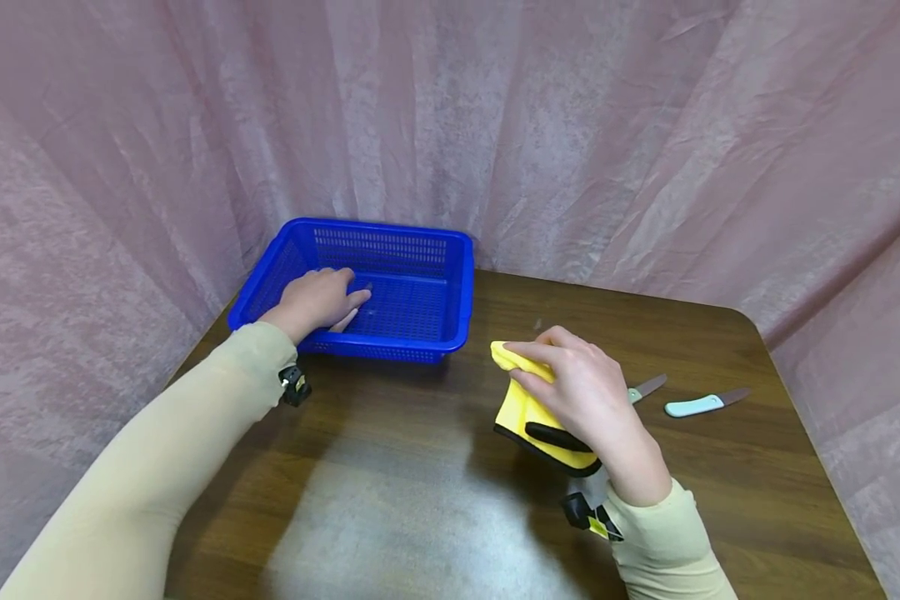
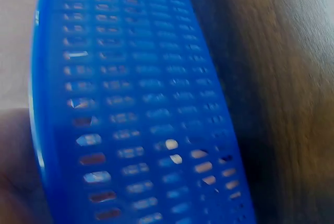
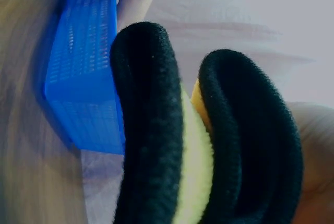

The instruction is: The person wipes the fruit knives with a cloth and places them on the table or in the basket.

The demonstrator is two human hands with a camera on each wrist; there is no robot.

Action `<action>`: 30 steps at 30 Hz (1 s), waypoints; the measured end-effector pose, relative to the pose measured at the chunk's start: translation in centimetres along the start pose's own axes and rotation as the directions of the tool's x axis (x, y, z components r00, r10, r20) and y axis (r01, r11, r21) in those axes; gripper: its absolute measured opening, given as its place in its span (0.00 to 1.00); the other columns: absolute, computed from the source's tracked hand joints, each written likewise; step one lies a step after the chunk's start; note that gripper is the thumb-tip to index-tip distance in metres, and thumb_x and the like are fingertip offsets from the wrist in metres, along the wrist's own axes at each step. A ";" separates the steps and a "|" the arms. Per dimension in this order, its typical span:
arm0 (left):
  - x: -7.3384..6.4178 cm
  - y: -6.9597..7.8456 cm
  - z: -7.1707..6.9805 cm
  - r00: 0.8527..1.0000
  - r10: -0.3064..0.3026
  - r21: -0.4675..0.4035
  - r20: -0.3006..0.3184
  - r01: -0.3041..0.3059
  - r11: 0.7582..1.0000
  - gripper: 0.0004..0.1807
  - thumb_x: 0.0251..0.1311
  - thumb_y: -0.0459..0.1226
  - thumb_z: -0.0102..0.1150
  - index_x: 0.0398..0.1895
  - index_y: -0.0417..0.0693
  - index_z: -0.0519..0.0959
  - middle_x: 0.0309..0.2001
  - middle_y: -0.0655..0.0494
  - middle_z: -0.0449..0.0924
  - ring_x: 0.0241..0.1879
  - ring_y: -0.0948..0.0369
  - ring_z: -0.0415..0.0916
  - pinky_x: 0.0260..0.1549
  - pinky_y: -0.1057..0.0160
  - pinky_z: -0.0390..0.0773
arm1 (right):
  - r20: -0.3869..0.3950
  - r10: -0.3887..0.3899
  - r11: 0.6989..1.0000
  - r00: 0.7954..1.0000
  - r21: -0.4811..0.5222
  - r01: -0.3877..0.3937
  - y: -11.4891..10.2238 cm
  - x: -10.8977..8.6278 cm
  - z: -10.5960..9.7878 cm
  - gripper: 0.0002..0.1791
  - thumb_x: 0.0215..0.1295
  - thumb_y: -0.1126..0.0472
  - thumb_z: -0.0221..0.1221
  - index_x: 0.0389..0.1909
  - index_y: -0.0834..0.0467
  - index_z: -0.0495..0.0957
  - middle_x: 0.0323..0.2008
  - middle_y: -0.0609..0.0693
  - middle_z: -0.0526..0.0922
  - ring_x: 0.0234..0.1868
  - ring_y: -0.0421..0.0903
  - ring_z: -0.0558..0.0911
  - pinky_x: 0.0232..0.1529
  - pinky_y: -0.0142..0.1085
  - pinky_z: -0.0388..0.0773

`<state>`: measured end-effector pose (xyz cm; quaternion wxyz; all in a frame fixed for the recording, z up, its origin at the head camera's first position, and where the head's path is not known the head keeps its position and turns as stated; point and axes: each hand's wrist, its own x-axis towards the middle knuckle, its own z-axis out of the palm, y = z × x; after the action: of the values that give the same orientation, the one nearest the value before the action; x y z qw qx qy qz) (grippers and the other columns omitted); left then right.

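My left hand [image 1: 317, 298] reaches over the near left rim of a blue plastic basket [image 1: 457, 333], fingers pointing down inside. A pale strip [image 1: 343, 322] and a small dark tip show beside its fingers; whether it grips them is unclear. Through the basket's slotted wall [image 2: 146, 98], the left wrist view gives only bits of skin and something whitish. To the right, my right hand [image 1: 573, 379] pinches a folded yellow cloth [image 1: 521, 408] with black edging above the table. Its black-edged folds [image 3: 151, 130] fill the right wrist view.
Two small knives lie right of my right hand: one with a light blue handle [image 1: 692, 407], the other with a greenish handle [image 1: 633, 396] partly hidden behind the hand. The wooden table [image 1: 390, 467] ends at a pink curtain [image 1: 540, 150] behind and at the sides.
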<state>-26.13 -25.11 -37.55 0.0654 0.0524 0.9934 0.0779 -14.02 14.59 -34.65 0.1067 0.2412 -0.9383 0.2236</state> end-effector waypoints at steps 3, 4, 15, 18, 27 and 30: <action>-0.3 0.5 -0.2 0.999 -0.005 -0.003 -0.041 0.005 1.000 0.37 0.85 0.58 0.47 0.80 0.39 0.70 0.73 0.31 0.74 0.73 0.31 0.70 0.66 0.28 0.71 | -0.001 0.009 1.000 1.000 -0.009 -0.009 0.3 -0.2 -0.2 0.21 0.69 0.56 0.76 0.63 0.43 0.91 0.43 0.43 0.85 0.34 0.47 0.80 0.36 0.47 0.77; -0.4 0.7 -0.3 0.999 -0.007 0.000 -0.049 0.007 1.000 0.37 0.85 0.58 0.47 0.81 0.39 0.69 0.75 0.32 0.73 0.74 0.32 0.68 0.67 0.28 0.70 | 0.000 0.011 1.000 1.000 -0.012 -0.011 0.4 -0.3 -0.2 0.21 0.69 0.56 0.76 0.63 0.43 0.90 0.43 0.43 0.84 0.34 0.47 0.79 0.36 0.47 0.77; -1.6 3.2 -0.6 0.986 0.055 0.014 -0.160 -0.054 0.998 0.37 0.85 0.59 0.47 0.83 0.43 0.67 0.81 0.33 0.64 0.82 0.32 0.55 0.74 0.27 0.60 | 0.010 0.049 0.998 0.999 -0.048 -0.048 1.9 -1.3 -0.8 0.22 0.70 0.55 0.76 0.64 0.42 0.90 0.44 0.43 0.84 0.34 0.47 0.80 0.34 0.46 0.76; -2.0 3.9 -0.6 0.978 0.080 0.019 -0.193 -0.078 0.997 0.37 0.85 0.59 0.48 0.83 0.44 0.68 0.82 0.33 0.62 0.84 0.32 0.52 0.74 0.26 0.60 | 0.008 0.053 0.997 0.999 -0.049 -0.053 2.4 -1.7 -1.0 0.22 0.69 0.56 0.76 0.64 0.43 0.90 0.43 0.44 0.85 0.32 0.46 0.79 0.33 0.45 0.75; -3.0 6.1 -0.3 0.947 0.149 0.047 -0.285 -0.142 0.989 0.38 0.84 0.61 0.51 0.84 0.48 0.67 0.83 0.34 0.60 0.85 0.33 0.50 0.73 0.26 0.61 | 0.018 0.106 0.993 0.994 -0.054 -0.105 3.7 -3.2 -1.9 0.22 0.70 0.56 0.75 0.64 0.42 0.90 0.44 0.44 0.85 0.32 0.44 0.78 0.34 0.47 0.74; -3.3 6.9 -0.2 0.937 0.170 0.061 -0.307 -0.159 0.985 0.39 0.83 0.62 0.51 0.85 0.49 0.67 0.84 0.35 0.60 0.85 0.34 0.51 0.73 0.27 0.60 | 0.026 0.122 0.991 0.992 -0.061 -0.120 4.2 -3.7 -2.1 0.22 0.71 0.55 0.75 0.65 0.43 0.89 0.44 0.44 0.85 0.32 0.44 0.78 0.34 0.47 0.74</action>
<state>-22.24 -18.75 -35.84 -0.0994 0.1234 0.9847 0.0727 -12.80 20.38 -35.49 0.0863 0.1840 -0.9588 0.1984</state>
